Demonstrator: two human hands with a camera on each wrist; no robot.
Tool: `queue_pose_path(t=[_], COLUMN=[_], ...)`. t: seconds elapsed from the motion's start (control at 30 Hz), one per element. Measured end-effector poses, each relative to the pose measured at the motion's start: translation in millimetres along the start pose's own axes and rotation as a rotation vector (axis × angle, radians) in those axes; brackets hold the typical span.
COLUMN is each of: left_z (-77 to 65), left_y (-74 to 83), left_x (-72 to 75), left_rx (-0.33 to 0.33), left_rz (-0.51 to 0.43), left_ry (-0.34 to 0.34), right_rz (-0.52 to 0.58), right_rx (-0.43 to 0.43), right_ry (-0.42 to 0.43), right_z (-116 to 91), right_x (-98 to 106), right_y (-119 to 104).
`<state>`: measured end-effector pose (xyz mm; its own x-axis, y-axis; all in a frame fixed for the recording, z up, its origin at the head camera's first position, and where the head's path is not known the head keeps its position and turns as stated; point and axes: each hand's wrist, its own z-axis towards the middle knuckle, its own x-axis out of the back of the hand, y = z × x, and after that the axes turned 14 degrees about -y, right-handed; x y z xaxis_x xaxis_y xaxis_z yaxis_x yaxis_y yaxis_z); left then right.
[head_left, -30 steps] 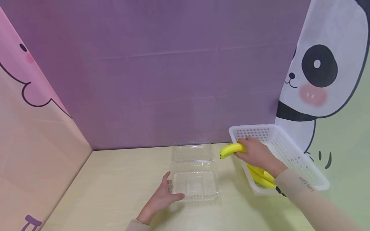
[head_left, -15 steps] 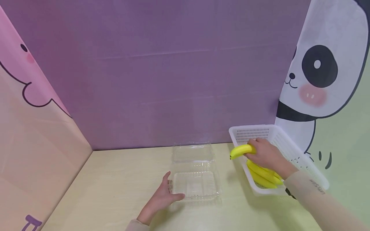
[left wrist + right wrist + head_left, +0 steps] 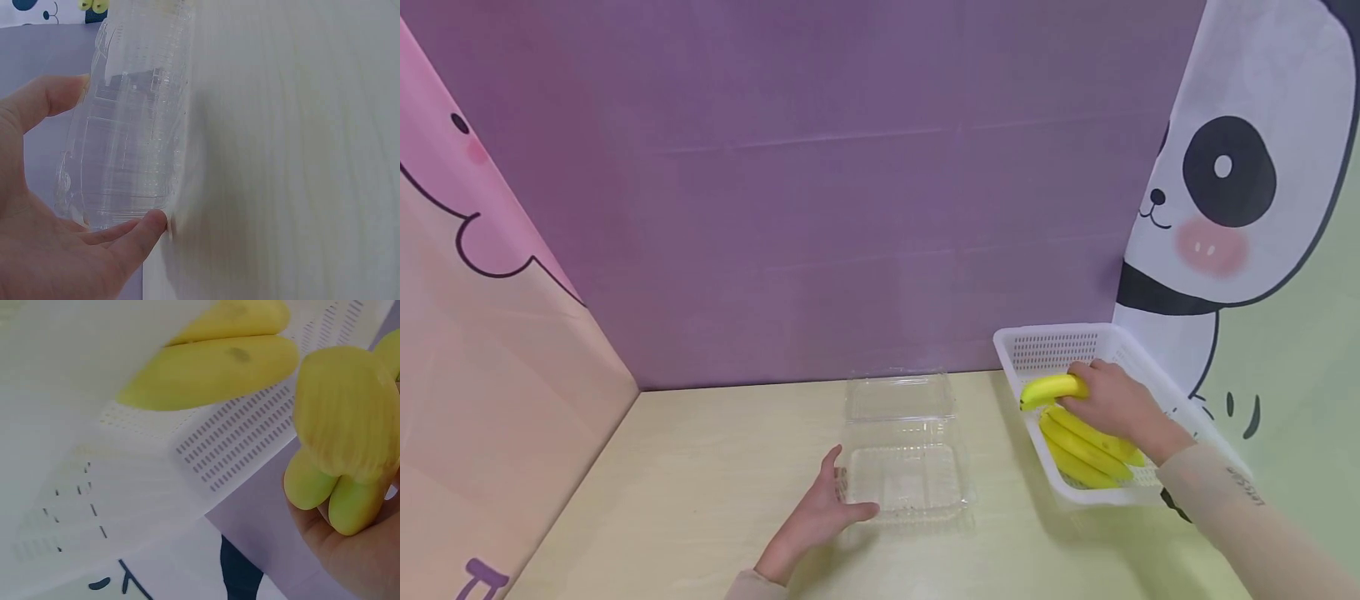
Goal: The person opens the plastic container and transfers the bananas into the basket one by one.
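Note:
My left hand (image 3: 827,504) is at the left side of a clear plastic clamshell container (image 3: 906,479), which lies unlatched with its lid folded back. In the left wrist view, the thumb (image 3: 59,94) touches the container's rim while the fingers (image 3: 140,240) reach its lower side. Over the white basket (image 3: 1150,358), my right hand (image 3: 1112,400) grips a yellow banana (image 3: 1052,388) whose dark tip points left. Several yellow ends (image 3: 356,506) show by that palm in the right wrist view; I cannot tell whether they form one bunch.
More bananas (image 3: 1075,467) lie inside the basket, partly under the right hand and forearm. A purple cloth backdrop (image 3: 850,192) rises behind the pale wooden table (image 3: 700,500). Printed cloths flank both sides, with a panda drawing (image 3: 1262,267) behind the basket.
The right hand has moved right, carrying the banana from past the basket's left rim to over the basket. More bananas in it now show. The left hand and container have stayed still.

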<state>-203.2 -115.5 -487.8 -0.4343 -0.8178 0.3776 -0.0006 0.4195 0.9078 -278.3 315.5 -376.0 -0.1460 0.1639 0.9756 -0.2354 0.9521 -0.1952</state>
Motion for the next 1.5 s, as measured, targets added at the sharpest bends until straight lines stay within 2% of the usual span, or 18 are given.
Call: queue_pose_path(t=[0.47,0.8,1.3,1.5], left_z=[2.2,0.9,0.9,-0.1], left_y=[-2.6,-0.2,-0.6,0.1], left_x=[1.7,0.4,-1.0,-0.8], left_rx=[0.009,0.010,-0.005,-0.007], left_rz=[0.002,0.002,0.001,-0.002], left_ry=[-0.006,-0.006,-0.009,-0.005], right_rz=[-0.015,-0.001,0.037,0.050], right_rx=[-0.081,-0.094,-0.158,-0.174], right_ry=[-0.050,-0.023,-0.062,-0.053], right_z=[-8,-15,-22,-26], right_x=[-5,-8,-9,-10], right_y=[32,46,61,63])
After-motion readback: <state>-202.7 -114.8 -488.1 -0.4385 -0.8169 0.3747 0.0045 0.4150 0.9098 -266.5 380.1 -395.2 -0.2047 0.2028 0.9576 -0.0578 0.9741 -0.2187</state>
